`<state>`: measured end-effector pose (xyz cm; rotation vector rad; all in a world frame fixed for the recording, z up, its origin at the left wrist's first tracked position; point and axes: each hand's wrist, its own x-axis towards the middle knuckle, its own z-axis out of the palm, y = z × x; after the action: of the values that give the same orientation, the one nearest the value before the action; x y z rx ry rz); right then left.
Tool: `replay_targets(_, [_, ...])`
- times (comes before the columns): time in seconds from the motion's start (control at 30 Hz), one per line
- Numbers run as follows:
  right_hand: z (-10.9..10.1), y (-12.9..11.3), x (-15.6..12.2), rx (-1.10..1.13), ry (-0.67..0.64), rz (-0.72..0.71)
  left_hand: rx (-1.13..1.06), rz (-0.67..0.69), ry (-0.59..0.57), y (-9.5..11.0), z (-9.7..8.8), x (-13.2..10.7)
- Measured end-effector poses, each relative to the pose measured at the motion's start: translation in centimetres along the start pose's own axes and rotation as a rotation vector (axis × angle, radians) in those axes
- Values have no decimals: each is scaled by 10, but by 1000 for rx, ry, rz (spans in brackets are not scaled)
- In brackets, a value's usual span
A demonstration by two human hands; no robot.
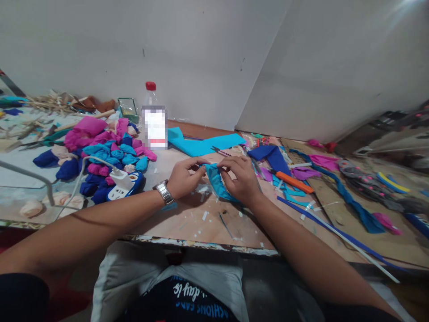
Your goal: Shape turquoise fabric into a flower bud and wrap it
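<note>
Cloth (216, 178) is right of and nearer than the bottle (154, 127), stretched between both hands: left hand (185, 177) pinching one end of its top edge, right hand (239, 177) the other. Creased, not bunched; looks half-worked. Pile (115, 155) left of the bottle: bunched, seems done. Strip (204, 146) right of the bottle: long, looks unworked. Cutter (295, 182) farther right of it, unheld.

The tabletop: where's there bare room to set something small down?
Mostly bare tabletop lies between the bottle and the left hand; another patch, dotted with scraps, lies between the held turquoise piece and the table's front edge. Crowded: left, around the power strip and colored bundles; right, around the orange-handled tool.
</note>
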<state>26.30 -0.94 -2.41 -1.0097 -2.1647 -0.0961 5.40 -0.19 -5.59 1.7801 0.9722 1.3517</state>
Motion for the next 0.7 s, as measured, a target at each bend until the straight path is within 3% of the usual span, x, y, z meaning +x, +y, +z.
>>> replay_targets(0.27, [1, 2, -1, -35, 53, -79, 36, -29, 47, 1, -2, 2])
replay_targets(0.5, [0, 2, -1, -64, 24, -8, 183, 83, 116, -5, -4, 6])
replay_targets(0.7, [0, 3, 0, 18, 48, 16, 190, 52, 77, -6, -5, 6])
